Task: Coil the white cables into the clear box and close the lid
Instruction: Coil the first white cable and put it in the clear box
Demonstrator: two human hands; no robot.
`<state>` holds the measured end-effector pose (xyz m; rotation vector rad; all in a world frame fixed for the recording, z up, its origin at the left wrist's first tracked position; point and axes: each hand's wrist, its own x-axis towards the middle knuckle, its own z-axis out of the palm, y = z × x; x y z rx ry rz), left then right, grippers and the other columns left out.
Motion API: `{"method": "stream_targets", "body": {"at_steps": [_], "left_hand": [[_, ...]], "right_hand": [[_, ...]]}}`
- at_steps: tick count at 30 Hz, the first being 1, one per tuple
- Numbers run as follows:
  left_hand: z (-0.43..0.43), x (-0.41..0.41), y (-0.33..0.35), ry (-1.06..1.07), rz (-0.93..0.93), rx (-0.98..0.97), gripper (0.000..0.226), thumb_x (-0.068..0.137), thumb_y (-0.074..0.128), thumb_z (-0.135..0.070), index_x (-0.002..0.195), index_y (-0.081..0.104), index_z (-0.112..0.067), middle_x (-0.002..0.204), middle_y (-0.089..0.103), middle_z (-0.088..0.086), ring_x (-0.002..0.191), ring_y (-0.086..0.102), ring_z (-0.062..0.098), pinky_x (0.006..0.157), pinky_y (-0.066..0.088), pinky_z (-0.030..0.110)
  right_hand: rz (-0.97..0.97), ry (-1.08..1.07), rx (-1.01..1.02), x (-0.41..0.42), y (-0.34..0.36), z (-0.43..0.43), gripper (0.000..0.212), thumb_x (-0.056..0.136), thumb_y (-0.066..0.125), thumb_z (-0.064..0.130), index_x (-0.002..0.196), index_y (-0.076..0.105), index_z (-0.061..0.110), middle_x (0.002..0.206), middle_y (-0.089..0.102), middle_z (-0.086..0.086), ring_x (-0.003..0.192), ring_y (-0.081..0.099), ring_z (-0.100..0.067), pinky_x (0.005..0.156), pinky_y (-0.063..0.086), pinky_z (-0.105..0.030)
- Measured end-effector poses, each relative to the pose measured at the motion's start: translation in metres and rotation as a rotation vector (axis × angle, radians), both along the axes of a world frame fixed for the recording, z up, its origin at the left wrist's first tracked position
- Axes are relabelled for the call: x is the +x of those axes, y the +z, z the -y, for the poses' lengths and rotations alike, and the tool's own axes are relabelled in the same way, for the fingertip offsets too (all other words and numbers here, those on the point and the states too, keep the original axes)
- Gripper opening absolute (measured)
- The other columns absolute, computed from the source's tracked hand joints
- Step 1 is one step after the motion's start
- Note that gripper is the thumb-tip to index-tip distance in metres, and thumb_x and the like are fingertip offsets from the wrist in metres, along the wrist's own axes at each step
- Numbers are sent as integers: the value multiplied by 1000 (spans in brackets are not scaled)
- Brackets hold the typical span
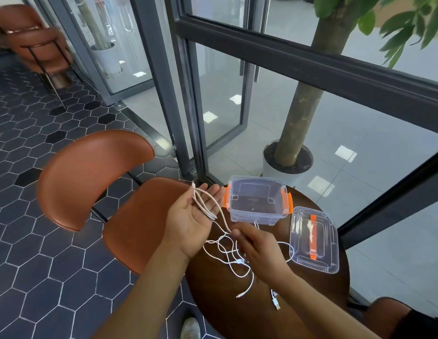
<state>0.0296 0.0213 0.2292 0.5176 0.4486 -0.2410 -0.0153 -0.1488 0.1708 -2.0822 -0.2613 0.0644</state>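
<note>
I see the left hand (196, 216) lying palm up, fingers straight and slightly spread, with smooth loops of the thin white cables (208, 210) draped across it. The right hand (258, 245), knuckles up, pinches one strand at its fingertips just below the left palm. The rest of the cables sprawl in loose tangles on the round, dark, polished wooden table (262, 311). Behind them stands the clear plastic box (257, 204), rectangular, open-topped, with orange latches. Its clear lid (313, 253), with an orange handle strip, lies flat just beside the box. A curved brown leather chair (90, 177) stands left of the table.
</note>
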Motion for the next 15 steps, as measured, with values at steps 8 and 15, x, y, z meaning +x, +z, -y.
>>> {"method": "stream_targets", "body": {"at_steps": [8,15], "left_hand": [[-3,0,-3,-32,16,87,30,106,40,-21,102,66,-10,68,65,0,61,69,13,78,57,33],[-9,-5,-3,-151,103,-1,35,105,38,-25,90,66,-9,58,44,-2,40,38,9,49,43,23]], "right_hand": [[92,66,-279,13,-14,11,18,99,59,33,91,72,23,65,50,28,61,51,8,57,31,-10],[-184,207,-291,32,-13,31,22,101,55,33,108,73,21,74,56,26,70,57,4,70,46,-20]]}}
